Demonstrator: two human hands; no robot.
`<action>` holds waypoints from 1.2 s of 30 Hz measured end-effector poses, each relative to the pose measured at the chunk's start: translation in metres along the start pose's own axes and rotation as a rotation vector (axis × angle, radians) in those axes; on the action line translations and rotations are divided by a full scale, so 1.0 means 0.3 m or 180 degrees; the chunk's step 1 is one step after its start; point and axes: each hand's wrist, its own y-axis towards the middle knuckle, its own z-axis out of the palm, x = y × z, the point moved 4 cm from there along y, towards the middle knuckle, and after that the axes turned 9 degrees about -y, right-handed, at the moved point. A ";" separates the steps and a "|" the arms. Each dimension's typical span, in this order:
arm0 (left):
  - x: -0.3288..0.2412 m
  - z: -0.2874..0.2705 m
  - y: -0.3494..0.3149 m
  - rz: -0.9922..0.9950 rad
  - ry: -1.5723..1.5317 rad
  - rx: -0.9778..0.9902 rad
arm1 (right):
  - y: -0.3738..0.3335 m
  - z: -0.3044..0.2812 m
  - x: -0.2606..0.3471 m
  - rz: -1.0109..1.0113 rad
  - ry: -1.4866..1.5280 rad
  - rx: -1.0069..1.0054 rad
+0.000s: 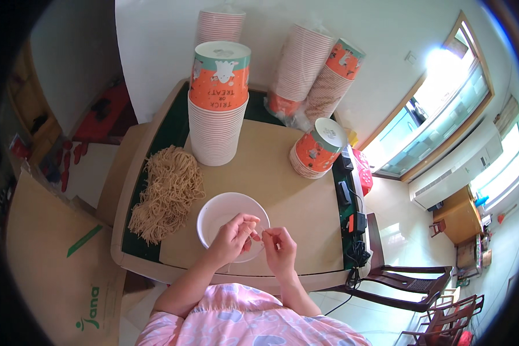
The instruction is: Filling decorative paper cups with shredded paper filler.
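A white paper bucket (pixel 204 230) stands mouth up on the table in front of me. Over its near right rim, my left hand (pixel 232 239) and my right hand (pixel 279 249) are close together, fingers pinched. Between them runs a thin pale cord (pixel 262 228), gripped at the fingertips of both; its exact path is partly hidden by the fingers. Left of the bucket lies a tangled heap of beige cords (pixel 167 193). Behind it rises a tall stack of upturned paper buckets (pixel 218 130), its top one orange and teal with a printed ghost figure.
A shorter upturned stack of buckets (pixel 319 149) has cord around its lower part. Plastic-wrapped bucket stacks (pixel 303 63) lean by the wall. Chargers and cables (pixel 358 254) line the table's right edge. A wooden chair (pixel 409 284) stands at right, a large cardboard box (pixel 57 259) at left.
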 end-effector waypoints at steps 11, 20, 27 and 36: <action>0.007 0.005 0.002 0.0915 0.0405 -0.0177 | 0.000 0.009 0.045 -0.0344 -0.0183 0.0066; -0.070 0.044 -0.030 0.1636 0.1834 -0.0349 | 0.018 -0.001 0.060 -0.0504 -0.0406 0.0165; -0.127 -0.004 -0.009 0.1823 0.1770 -0.0939 | 0.007 -0.007 0.054 -0.0477 -0.0289 0.0250; -0.099 0.001 -0.021 0.0974 0.1057 -0.0452 | 0.002 0.004 -0.026 0.0323 0.0756 0.0140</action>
